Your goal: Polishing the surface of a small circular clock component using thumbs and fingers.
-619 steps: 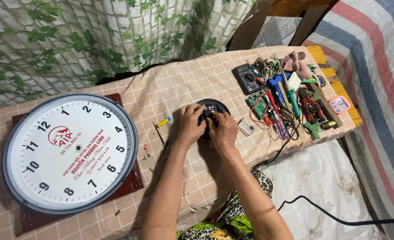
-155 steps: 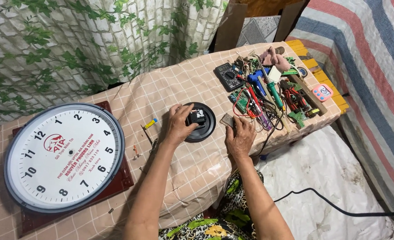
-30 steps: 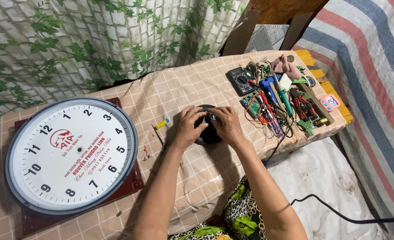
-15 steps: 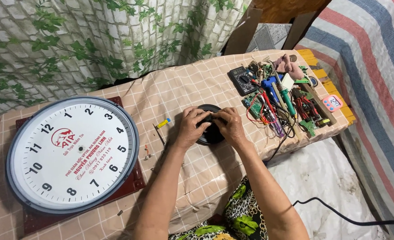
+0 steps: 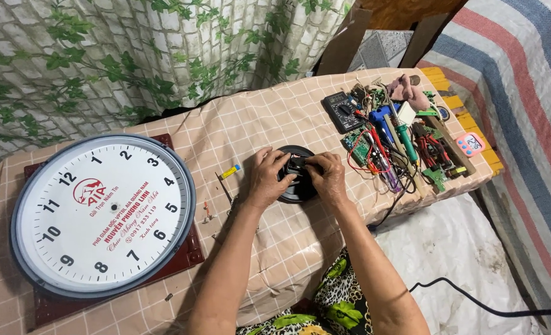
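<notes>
A round black disc-shaped part (image 5: 300, 192) lies on the checked tablecloth (image 5: 275, 118) in the middle of the table. My left hand (image 5: 264, 178) rests on its left side and my right hand (image 5: 327, 175) on its right side. The fingertips of both hands meet on a small black block at the disc's centre. To the left lies a large round wall clock face (image 5: 101, 214), white with black numerals and a grey rim, with no hands on it, on a dark red board (image 5: 188, 253).
A heap of tools (image 5: 399, 146) sits at the right end: a black multimeter (image 5: 343, 111), a blue tool, green circuit boards, red wires, screwdrivers. A small yellow-and-blue item (image 5: 230, 172) and thin pins (image 5: 207, 211) lie between clock and disc. A black cable (image 5: 474, 298) crosses white cloth below.
Both hands stay on the black disc with only slight finger shifts. Five seconds ago my right hand was off the disc, to its right; it has come back onto it.
</notes>
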